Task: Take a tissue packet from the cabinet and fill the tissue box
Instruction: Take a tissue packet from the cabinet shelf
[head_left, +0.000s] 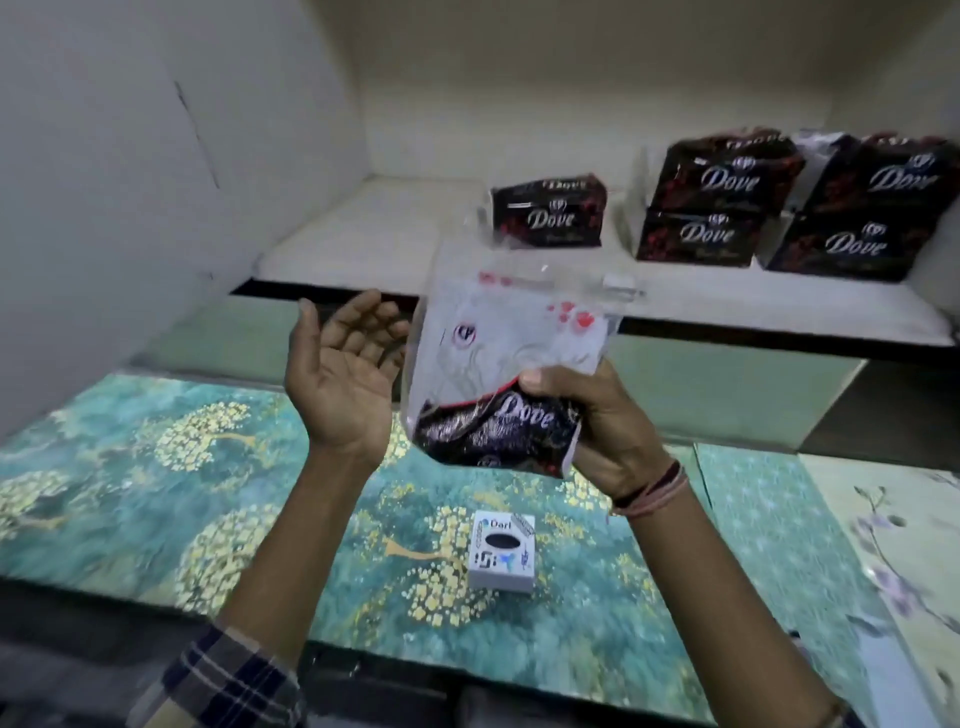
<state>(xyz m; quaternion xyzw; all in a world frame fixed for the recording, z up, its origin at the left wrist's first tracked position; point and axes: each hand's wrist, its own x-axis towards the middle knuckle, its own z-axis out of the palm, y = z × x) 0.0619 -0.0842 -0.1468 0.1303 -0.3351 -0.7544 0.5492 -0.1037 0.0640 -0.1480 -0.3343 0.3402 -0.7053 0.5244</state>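
My right hand (602, 431) grips a black "Dove" tissue packet (498, 384) near its lower end, held upright in front of the cabinet. Its upper half looks like limp clear plastic. My left hand (343, 374) is just left of the packet, palm up, fingers spread, holding nothing and not touching it. Below my hands a small white tissue box (502, 552) with a dark oval slot on top stands on the teal patterned surface (156, 493).
On the white cabinet shelf (374, 244) behind, one Dove packet (550, 213) lies in the middle and stacked packets (789, 202) fill the right side. The cabinet's left wall (130, 182) stands close. A floral panel (883, 545) lies at the right.
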